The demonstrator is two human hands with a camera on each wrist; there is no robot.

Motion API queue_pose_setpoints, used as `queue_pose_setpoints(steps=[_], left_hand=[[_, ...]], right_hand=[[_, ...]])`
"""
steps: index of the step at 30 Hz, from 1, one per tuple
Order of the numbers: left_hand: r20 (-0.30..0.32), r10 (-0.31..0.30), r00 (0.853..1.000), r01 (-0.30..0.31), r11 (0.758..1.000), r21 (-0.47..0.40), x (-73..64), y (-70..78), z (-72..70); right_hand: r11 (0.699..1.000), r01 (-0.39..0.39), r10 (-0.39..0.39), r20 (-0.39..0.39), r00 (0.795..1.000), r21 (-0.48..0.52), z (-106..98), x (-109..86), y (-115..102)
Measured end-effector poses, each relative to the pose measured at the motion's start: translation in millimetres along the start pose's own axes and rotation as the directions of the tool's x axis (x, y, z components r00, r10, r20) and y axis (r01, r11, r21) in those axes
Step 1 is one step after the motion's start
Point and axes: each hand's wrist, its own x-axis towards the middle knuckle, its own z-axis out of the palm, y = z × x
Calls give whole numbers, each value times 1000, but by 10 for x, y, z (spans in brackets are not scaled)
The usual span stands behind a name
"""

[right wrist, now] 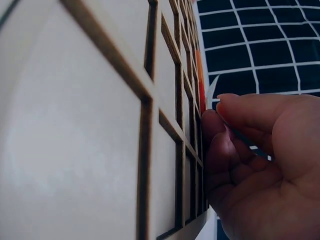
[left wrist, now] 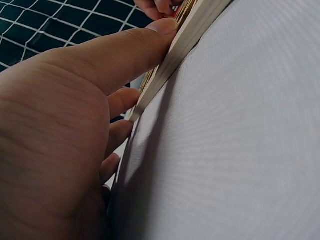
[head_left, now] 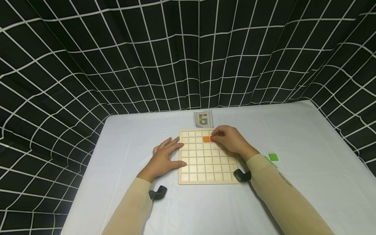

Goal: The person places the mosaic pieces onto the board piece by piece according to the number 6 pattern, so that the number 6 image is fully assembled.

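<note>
A pale wooden grid board (head_left: 200,161) lies flat on the table. An orange square tile (head_left: 206,139) sits in a cell near its far edge, and a red square tile (head_left: 212,139) is right beside it. With thumb and fingers bent together, my right hand (head_left: 230,138) holds the red tile at its cell, partly covering it; in the right wrist view the fingertips (right wrist: 212,121) meet the red edge. My left hand (head_left: 165,157) rests against the board's left side, fingers spread, the thumb (left wrist: 162,27) lying over the rim.
Behind the board lies a pattern card (head_left: 203,119) with a coloured grid figure. A green square tile (head_left: 273,157) is on the white tablecloth (head_left: 308,140) to the right, with more green partly hidden by my right forearm. A black grid-patterned curtain (head_left: 182,58) surrounds the table.
</note>
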Motion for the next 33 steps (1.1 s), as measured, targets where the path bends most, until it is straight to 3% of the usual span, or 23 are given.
queue_pose_setpoints(steps=[11,16,23,33], left_hand=[[2,2,1000,-2,1000,3,4,3,6],[-5,13,1000,-13,1000,5,4,-3,17],[-10,13,1000,-13,1000,2,4,-4,22],[-11,20,1000,-19,1000,7,-8,-6,12]], right_hand=[[999,-21,21,-8,1000,46,-10,7,17],[985,-56,53,25,998,161,-40,-3,39],[950,-72,61,45,997,304,-118,-23,26],[866,3,-53,87,995,500,-277,-79,-22]])
